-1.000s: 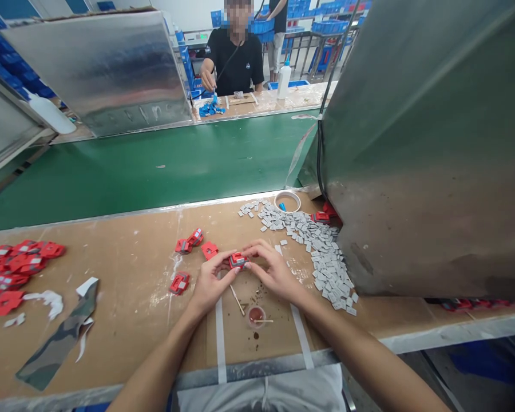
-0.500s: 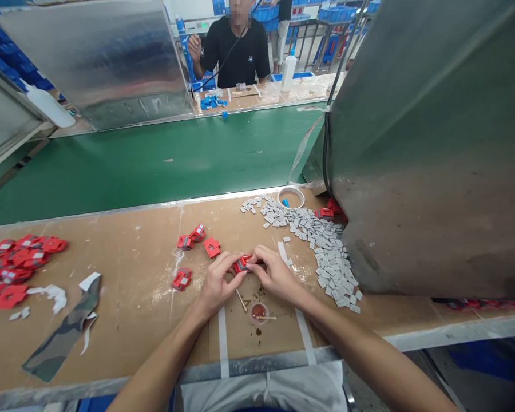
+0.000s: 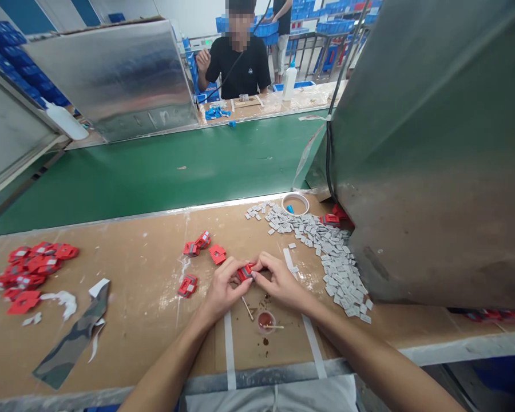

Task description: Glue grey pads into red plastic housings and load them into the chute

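A small red plastic part (image 3: 245,272) with a grey section is gripped between both hands above the worktable. My left hand (image 3: 226,286) is closed on its left side, thumb below and fingers above. My right hand (image 3: 277,280) pinches at its right edge; whether a smaller piece sits between those fingertips is hidden. Just below the hands are a small cup (image 3: 266,321) of reddish-brown liquid with a stick across it, and a cotton swab (image 3: 248,308) on the board. More red parts (image 3: 187,285) lie left of my hands.
Many flat grey tiles (image 3: 341,274) spread at the right, near a tape roll (image 3: 295,204). A pile of red parts (image 3: 36,266) and a camouflage strip (image 3: 75,343) are at left. A metal panel (image 3: 429,171) borders the right; beyond the green belt (image 3: 154,177) sits a co-worker (image 3: 239,68).
The view has tilted up slightly and shifted, so everything appears a little lower and further right. Both hands keep hold of the red part, which looks turned slightly.
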